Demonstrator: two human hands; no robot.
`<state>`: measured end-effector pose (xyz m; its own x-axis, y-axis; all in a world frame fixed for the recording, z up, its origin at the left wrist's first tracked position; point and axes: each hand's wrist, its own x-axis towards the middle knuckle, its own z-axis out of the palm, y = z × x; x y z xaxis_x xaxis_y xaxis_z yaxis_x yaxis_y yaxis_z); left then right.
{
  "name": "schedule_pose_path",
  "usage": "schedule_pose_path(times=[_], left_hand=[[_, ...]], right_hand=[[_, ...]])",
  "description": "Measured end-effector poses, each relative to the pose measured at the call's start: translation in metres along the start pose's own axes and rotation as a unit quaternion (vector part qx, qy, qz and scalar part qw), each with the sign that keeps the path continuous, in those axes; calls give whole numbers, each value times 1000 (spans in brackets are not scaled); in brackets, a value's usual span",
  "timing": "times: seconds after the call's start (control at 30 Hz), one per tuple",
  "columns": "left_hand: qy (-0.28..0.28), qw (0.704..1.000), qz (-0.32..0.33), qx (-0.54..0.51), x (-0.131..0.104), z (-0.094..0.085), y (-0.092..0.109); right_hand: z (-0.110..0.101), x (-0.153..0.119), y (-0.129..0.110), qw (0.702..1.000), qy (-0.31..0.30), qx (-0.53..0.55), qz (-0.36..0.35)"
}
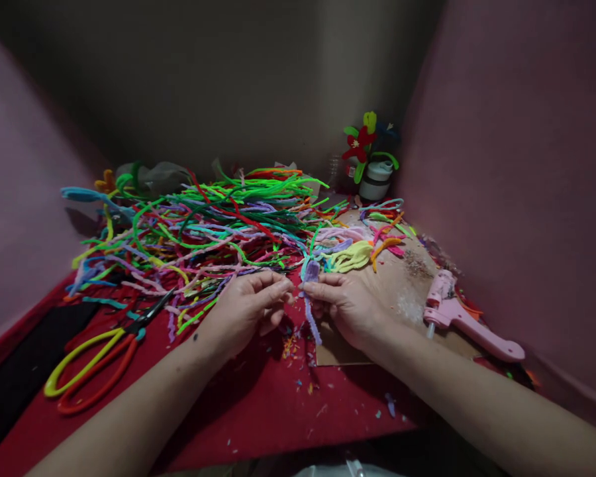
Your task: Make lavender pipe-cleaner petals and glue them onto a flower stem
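My right hand (350, 305) pinches a purple pipe cleaner piece (312, 271) between thumb and fingers. The piece is folded into a flat, petal-like loop at the top, and a single purple tail (312, 321) hangs below. Close beside it on the left, my left hand (251, 301) has its thumb and index fingertip pressed together; whatever may be between them is too small to make out. Behind both hands spreads a big tangled pile of pipe cleaners (218, 218) in many colours. Just beyond the held piece lies a pale yellow looped bundle (351, 257).
Scissors (99, 364) with yellow and red handles lie at the left, near a black strip (24, 364). A pink glue gun (461, 318) rests on cardboard (390, 291) at the right. A white-lidded jar (376, 180) stands behind with pipe cleaner flowers. Clippings litter the red cloth (258, 411).
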<state>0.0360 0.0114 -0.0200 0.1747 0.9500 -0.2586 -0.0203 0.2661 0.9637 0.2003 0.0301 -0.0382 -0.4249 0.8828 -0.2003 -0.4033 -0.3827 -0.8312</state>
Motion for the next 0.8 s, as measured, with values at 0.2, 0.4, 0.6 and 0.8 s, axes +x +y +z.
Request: schedule_pose_path(times=[0.2, 0.4, 0.6, 0.8], left_hand=[[-46, 994, -62, -77, -2, 14, -4], [-6, 998, -23, -50, -2, 19, -7], [43, 987, 74, 137, -4, 20, -7], [56, 794, 340, 501, -8, 11, -21]], right_hand=[[-1, 2, 5, 999, 5, 23, -34], [2, 1, 3, 998, 2, -21, -51], [8, -8, -13, 968, 58, -228, -89], [6, -7, -7, 960, 48, -267, -69]])
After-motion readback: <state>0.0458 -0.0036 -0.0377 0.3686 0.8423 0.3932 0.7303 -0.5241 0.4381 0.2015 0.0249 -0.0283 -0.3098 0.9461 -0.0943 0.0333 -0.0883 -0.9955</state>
